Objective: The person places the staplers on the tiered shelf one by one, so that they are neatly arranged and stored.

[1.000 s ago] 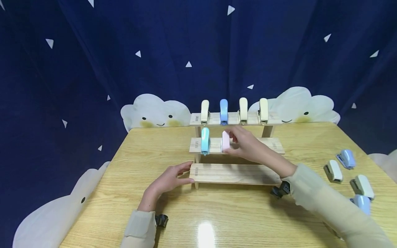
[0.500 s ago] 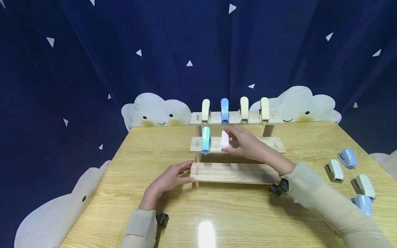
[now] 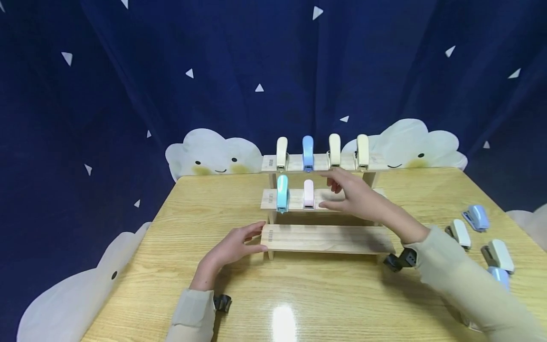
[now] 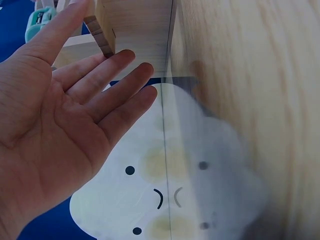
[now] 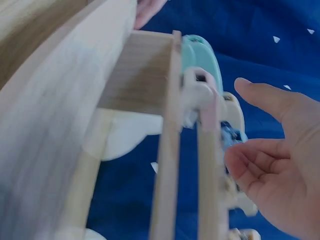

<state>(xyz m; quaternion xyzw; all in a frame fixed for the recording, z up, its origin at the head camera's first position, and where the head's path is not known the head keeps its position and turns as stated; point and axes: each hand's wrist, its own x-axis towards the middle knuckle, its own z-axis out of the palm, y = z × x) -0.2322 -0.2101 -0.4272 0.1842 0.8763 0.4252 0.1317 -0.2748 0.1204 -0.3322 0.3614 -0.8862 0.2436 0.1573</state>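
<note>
A pink stapler [image 3: 308,194] stands on the middle tier of a three-tier wooden rack [image 3: 325,239], right of a turquoise stapler [image 3: 282,193]. My right hand [image 3: 356,194] is just to the right of the pink stapler, apart from it, with thumb and fingers spread and nothing between them. The right wrist view shows the same gap between hand and pink stapler [image 5: 209,107]. At the left end of the bottom tier my left hand [image 3: 235,244] rests its fingertips against the board, fingers loosely extended. In the left wrist view the palm of that hand [image 4: 60,115] faces the camera, holding nothing.
On the top tier stand a cream stapler [image 3: 282,154], a blue stapler [image 3: 308,153] and two more cream ones. Several white and blue staplers, including a blue one [image 3: 476,217], lie on the table [image 3: 205,204] at the right. A dark blue curtain [image 3: 231,57] hangs behind.
My right hand has let go of the pink stapler and moved right, away from it. The pink stapler stays standing on the middle tier. My left hand has not moved.
</note>
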